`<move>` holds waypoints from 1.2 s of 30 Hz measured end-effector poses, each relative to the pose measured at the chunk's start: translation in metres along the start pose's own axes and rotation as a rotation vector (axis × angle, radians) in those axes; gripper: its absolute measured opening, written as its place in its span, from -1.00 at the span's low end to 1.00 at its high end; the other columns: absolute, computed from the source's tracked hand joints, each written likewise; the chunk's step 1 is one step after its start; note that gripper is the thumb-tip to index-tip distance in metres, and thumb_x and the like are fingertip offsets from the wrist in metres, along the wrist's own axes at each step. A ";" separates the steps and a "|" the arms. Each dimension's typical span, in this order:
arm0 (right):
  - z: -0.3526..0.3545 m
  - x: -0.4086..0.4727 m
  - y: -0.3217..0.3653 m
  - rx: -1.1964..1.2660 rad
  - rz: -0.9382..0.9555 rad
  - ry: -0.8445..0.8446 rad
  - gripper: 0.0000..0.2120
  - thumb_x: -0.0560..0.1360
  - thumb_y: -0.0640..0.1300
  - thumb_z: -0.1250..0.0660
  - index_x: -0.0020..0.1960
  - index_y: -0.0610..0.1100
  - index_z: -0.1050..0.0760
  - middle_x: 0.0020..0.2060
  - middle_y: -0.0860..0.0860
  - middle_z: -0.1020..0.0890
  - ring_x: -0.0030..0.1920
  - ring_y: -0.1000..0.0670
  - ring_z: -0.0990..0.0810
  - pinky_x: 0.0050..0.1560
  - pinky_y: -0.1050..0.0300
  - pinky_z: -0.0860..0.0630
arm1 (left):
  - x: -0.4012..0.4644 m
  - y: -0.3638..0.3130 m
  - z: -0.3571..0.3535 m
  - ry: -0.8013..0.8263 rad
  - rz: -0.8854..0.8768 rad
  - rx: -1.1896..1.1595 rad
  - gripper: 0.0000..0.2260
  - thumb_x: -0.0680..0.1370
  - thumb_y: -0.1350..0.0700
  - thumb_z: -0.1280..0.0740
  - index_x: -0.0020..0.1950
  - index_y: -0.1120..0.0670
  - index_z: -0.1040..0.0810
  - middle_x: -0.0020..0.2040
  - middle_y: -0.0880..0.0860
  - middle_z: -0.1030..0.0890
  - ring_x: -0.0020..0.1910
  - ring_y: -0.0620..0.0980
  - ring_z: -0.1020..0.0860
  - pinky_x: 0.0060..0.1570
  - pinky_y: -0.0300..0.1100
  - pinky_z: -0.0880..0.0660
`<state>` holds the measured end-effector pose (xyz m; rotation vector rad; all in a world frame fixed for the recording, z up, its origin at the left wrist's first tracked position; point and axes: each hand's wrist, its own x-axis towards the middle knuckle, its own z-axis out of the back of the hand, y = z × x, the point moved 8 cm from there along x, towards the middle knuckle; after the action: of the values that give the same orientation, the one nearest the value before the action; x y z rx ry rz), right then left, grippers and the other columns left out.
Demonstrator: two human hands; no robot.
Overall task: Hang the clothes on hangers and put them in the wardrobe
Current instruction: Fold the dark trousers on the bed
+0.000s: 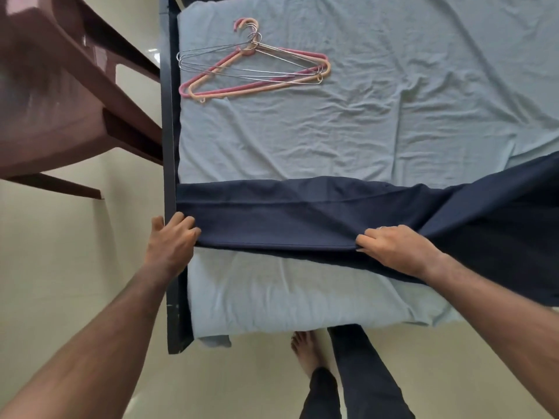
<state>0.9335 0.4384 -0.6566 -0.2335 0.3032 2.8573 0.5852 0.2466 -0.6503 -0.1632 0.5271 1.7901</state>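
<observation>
Trousers [302, 213] between both grips (pinched taut)

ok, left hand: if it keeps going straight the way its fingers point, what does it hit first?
The left hand points right along the navy garment it grips at the bed's edge. Going straight on, it would slide over that cloth and likely meet the right hand, which pinches the same near edge.

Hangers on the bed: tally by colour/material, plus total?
The hangers lie stacked in one pile on the light blue sheet, so overlap makes the wire count approximate.
Pink plastic: 1
Peach plastic: 1
Metal wire: 2, going by the hooks and overlapping outlines
Total: 4
</observation>
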 end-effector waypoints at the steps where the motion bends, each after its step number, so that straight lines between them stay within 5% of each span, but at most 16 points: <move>1: -0.003 -0.002 0.006 0.003 0.008 -0.004 -0.76 0.49 -0.05 -0.50 -0.17 -0.11 -0.45 -0.38 0.02 -0.45 -0.46 -0.09 -0.50 -0.52 0.15 -0.17 | -0.005 -0.002 -0.005 -0.005 0.020 0.009 -0.72 0.18 0.46 -0.47 -0.33 0.10 -0.58 -0.29 0.01 -0.41 -0.17 0.11 -0.45 -0.13 0.01 -0.14; 9: -0.046 -0.012 0.017 -0.049 -0.008 0.082 -0.64 0.27 -0.39 -0.52 -0.10 -0.09 -0.47 -0.35 0.04 -0.42 -0.38 -0.04 -0.44 -0.55 0.14 -0.14 | -0.009 -0.013 -0.041 0.136 0.137 0.029 -0.81 0.44 0.31 -0.41 -0.19 0.01 -0.60 -0.20 -0.06 -0.43 -0.06 0.02 -0.43 -0.03 0.01 -0.24; 15: -0.053 -0.016 0.011 -0.121 -0.054 0.141 -0.78 0.38 -0.24 -0.50 -0.08 -0.05 -0.52 -0.26 0.03 -0.52 -0.26 -0.06 -0.53 -0.41 0.07 -0.32 | -0.011 -0.026 -0.022 0.090 0.187 -0.076 -0.90 0.47 0.17 -0.44 -0.07 0.01 -0.57 -0.11 -0.03 -0.50 0.00 0.04 -0.43 -0.01 0.03 -0.23; 20: -0.028 -0.032 -0.013 -0.140 -0.224 0.213 -0.77 0.33 -0.22 -0.49 -0.07 -0.01 -0.55 -0.22 0.05 -0.57 -0.16 -0.07 -0.55 -0.13 -0.05 -0.36 | -0.004 -0.107 0.031 0.037 0.046 -0.230 -0.85 0.45 0.04 -0.51 -0.09 0.05 -0.61 -0.08 -0.02 -0.58 0.01 0.06 -0.48 -0.02 0.01 -0.20; 26: 0.003 -0.064 -0.068 -0.111 -0.381 0.309 -0.72 0.53 -0.23 -0.29 0.17 0.04 -0.47 0.03 0.09 -0.58 0.18 -0.03 -0.48 0.32 -0.23 -0.21 | 0.026 -0.237 0.098 0.024 -0.129 -0.436 -0.82 0.54 -0.06 -0.42 0.04 0.00 -0.63 0.02 -0.08 -0.57 0.11 -0.02 -0.49 0.00 -0.07 -0.15; 32: 0.024 -0.085 -0.126 -0.097 -0.386 0.263 -0.66 0.51 -0.21 -0.29 0.24 0.07 -0.50 0.10 0.12 -0.59 0.26 -0.03 -0.46 0.38 -0.32 -0.12 | 0.062 -0.340 0.150 0.032 -0.176 -0.585 -0.68 0.50 -0.11 -0.45 0.19 -0.01 -0.57 0.10 -0.05 -0.55 0.16 0.01 -0.50 0.16 -0.02 -0.34; 36: 0.034 -0.106 -0.171 -0.093 -0.329 0.235 -0.63 0.46 -0.21 -0.30 0.23 0.04 -0.53 0.12 0.12 -0.58 0.29 -0.03 -0.44 0.41 -0.42 -0.09 | 0.092 -0.385 0.161 0.068 -0.044 -0.684 -0.63 0.48 -0.05 -0.48 0.23 -0.01 -0.52 0.13 -0.03 -0.57 0.16 0.05 -0.54 0.17 0.05 -0.42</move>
<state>1.0761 0.5830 -0.6358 -0.5831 0.1584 2.5220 0.9481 0.4720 -0.6447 -0.7015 -0.0631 1.8646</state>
